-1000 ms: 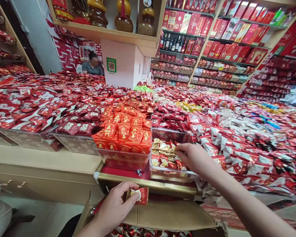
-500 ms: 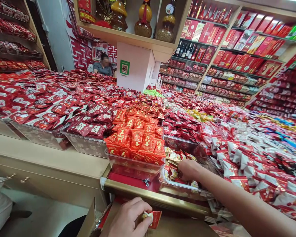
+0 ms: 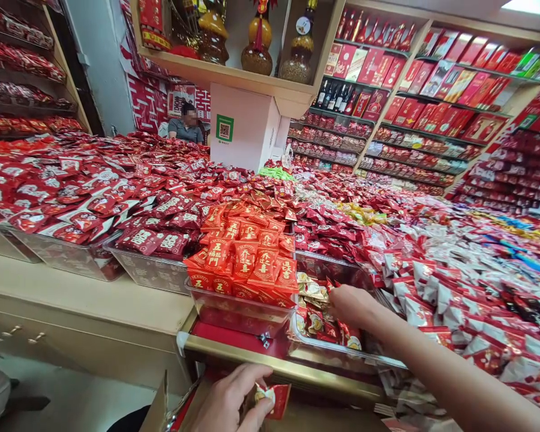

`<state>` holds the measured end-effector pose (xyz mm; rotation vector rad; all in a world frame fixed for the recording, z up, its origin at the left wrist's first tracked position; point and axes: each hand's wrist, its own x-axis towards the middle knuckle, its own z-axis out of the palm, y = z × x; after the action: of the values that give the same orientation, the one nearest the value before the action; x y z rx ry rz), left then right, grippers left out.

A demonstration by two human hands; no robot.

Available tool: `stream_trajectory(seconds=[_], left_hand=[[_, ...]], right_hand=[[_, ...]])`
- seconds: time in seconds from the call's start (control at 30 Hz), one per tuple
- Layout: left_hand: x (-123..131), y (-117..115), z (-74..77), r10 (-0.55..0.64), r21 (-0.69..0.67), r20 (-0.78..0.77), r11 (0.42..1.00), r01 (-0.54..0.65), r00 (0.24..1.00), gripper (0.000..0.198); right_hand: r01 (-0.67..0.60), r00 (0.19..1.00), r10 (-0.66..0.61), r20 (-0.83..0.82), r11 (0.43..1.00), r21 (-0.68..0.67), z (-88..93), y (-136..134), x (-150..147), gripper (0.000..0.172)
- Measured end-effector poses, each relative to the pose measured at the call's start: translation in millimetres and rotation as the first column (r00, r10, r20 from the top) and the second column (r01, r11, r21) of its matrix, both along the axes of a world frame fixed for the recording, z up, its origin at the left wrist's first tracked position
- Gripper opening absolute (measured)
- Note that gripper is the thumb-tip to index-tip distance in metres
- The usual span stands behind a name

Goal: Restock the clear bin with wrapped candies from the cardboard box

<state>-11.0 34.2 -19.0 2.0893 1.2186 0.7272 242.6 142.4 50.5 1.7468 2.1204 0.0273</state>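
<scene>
My left hand (image 3: pixel 236 399) pinches a small red candy packet (image 3: pixel 279 401) with a white and gold picture between thumb and fingers. It is low in front of the counter's gold edge, above an open cardboard box (image 3: pixel 328 420). My right hand (image 3: pixel 353 305) reaches into a clear plastic bin (image 3: pixel 324 345) partly filled with red and gold candy packets (image 3: pixel 315 321). Its fingers are curled downward among them, and the fingertips are hidden, so what they hold cannot be made out.
Left of that bin stands a clear bin heaped with orange-red packets (image 3: pixel 247 258). Dark red packets (image 3: pixel 155 237) fill another bin further left, and white-and-red packets (image 3: pixel 418 300) pile up at right. A cabinet (image 3: pixel 234 78) overhangs the counter; a person (image 3: pixel 186 126) sits behind.
My right hand has lifted slightly within the bin and shows more clearly. The left hand keeps its pinch on the candy packet, and the view has shifted a little.
</scene>
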Motion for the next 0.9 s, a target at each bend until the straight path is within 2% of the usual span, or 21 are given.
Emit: stream_trajectory(seconds=[0.07,0.1,0.13,0.17,0.23,0.27,0.33,0.37,0.4,0.47,0.53,0.63,0.7,0.73,0.8,0.87,0.9], left_hand=[[-1,-1,-2.3,0.034,0.09,0.089,0.995,-0.042,0.995,0.03],[0,-2,-1.5,0.045,0.124,0.141,0.99,-0.063,0.989,0.031],[1,-3,0.8,0.058,0.152,0.199,0.984,-0.089,0.978,0.03],[4,-4,4.5,0.066,0.177,0.256,0.978,-0.114,0.964,0.027],[11,-6,14.8,0.042,0.231,0.336,0.965,-0.125,0.941,0.023],[16,-6,20.4,0.004,0.278,0.348,0.955,-0.107,0.937,0.023],[27,-5,29.8,-0.113,0.393,0.305,0.919,-0.017,0.946,0.024],[32,-5,33.1,-0.17,0.444,0.264,0.895,0.037,0.949,0.026],[37,-5,35.1,-0.219,0.478,0.22,0.873,0.091,0.951,0.028],[45,-7,36.2,-0.276,0.482,0.179,0.862,0.16,0.944,0.035],[49,-11,35.9,-0.278,0.392,0.231,0.904,0.173,0.932,0.046],[54,-17,42.1,-0.214,0.101,0.391,0.977,0.19,0.895,0.049],[61,-14,55.6,-0.167,-0.095,0.429,0.969,0.228,0.888,0.041],[65,-9,65.3,-0.147,-0.147,0.424,0.963,0.228,0.894,0.037],[78,9,87.5,-0.091,-0.113,0.385,0.983,0.144,0.919,0.034],[94,37,107.6,-0.096,0.02,0.289,0.995,0.095,0.953,0.033],[102,52,114.6,-0.104,0.037,0.183,0.994,0.099,0.978,0.031]], right_hand=[[0.033,0.986,-0.013,-0.164,0.992,0.12,20.2,-19,-6,0.026],[0.052,0.955,0.002,-0.297,0.984,0.172,27.8,-33,-11,0.027],[0.054,0.885,0.043,-0.463,0.98,0.193,32.5,-50,-17,0.027],[0.067,0.777,0.053,-0.628,0.984,0.166,34.1,-68,-24,0.028],[0.128,0.477,-0.065,-0.876,0.992,-0.004,28.2,-102,-37,0.03],[0.153,0.296,-0.153,-0.943,0.982,-0.111,21.9,-115,-43,0.031],[0.135,-0.029,-0.29,-0.957,0.947,-0.291,7.2,-134,-50,0.034],[0.107,-0.144,-0.329,-0.933,0.933,-0.345,0.4,-138,-50,0.034],[0.08,-0.222,-0.349,-0.911,0.924,-0.373,-5.2,-140,-49,0.033],[0.065,-0.298,-0.348,-0.889,0.922,-0.383,-12.2,-139,-44,0.03],[0.103,-0.317,-0.309,-0.897,0.929,-0.356,-14.2,-138,-36,0.029],[0.152,-0.262,-0.247,-0.933,0.944,-0.293,-11.1,-139,-26,0.026],[0.168,-0.19,-0.191,-0.963,0.96,-0.224,-5.9,-139,-20,0.026],[0.193,-0.142,-0.145,-0.979,0.966,-0.171,-2.5,-138,-16,0.025],[0.293,0.016,-0.023,-1.0,0.956,-0.017,5.2,-133,-6,0.025],[0.398,0.234,0.096,-0.967,0.898,0.186,12.0,-128,6,0.021],[0.423,0.332,0.136,-0.934,0.863,0.276,14.0,-127,12,0.02]])
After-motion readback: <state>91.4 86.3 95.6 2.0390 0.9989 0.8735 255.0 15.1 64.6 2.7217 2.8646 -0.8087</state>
